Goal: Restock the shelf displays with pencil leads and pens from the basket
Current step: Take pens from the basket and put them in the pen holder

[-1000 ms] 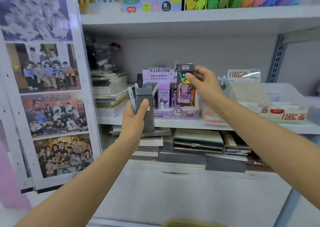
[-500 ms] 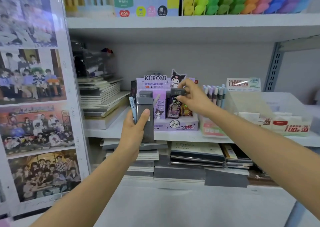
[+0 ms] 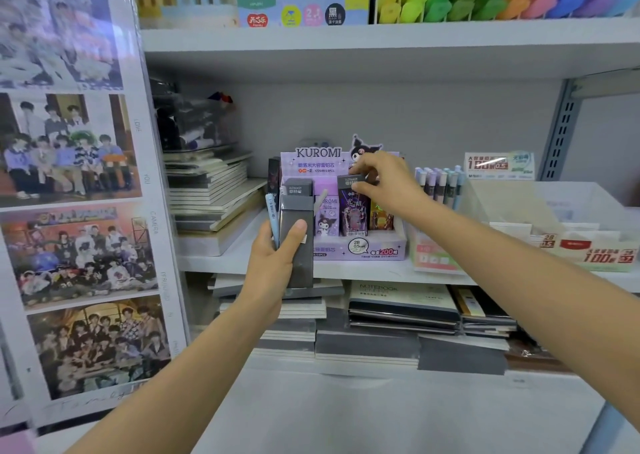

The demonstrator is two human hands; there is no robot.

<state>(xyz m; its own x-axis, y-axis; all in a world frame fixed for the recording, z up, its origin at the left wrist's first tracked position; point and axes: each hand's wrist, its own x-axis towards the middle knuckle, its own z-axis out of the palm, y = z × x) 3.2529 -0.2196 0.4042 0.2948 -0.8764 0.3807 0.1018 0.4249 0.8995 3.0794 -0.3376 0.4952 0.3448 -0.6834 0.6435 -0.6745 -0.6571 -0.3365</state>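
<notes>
Both hands are up at the middle shelf [image 3: 346, 268]. Nearest, the left hand [image 3: 273, 263] is wrapped around a small bundle held upright in front of the shelf edge: dark grey lead packs [image 3: 296, 235] with the thumb pressed across the front one, and a pale blue pen [image 3: 272, 216] tucked beside them. Further in, the right hand [image 3: 384, 183] pinches the grey cap of a purple lead pack [image 3: 353, 208], thumb below and fingers over the top, the pack standing in the front row of the lilac display box [image 3: 360, 249] marked KUROMI. That pack has a dark printed front with a figure on it; a lilac pack stands to its left and an orange one to its right. Just right of the box, pastel pens [image 3: 440, 185] stand in a clear bin [image 3: 519, 208], partly behind the right wrist. Stacked notebooks [image 3: 207, 194] lie to the left, and more sit on the shelf below.
</notes>
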